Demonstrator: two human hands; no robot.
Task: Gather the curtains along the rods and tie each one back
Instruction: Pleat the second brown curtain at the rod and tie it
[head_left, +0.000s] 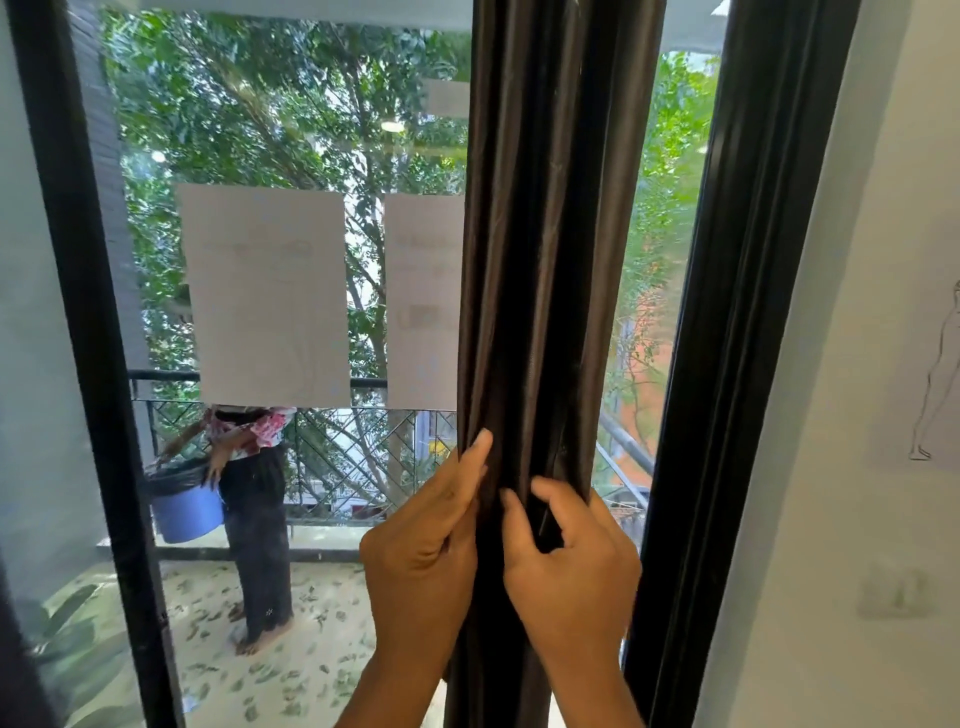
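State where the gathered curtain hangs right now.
In the head view the curtain hangs right of centre against the window, between the paper sheets and the black frame, gripped by the left hand and right hand.

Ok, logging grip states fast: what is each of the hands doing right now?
Left hand: grips the gathered curtain from its left side.
Right hand: fingers curled into the curtain folds, gripping it.
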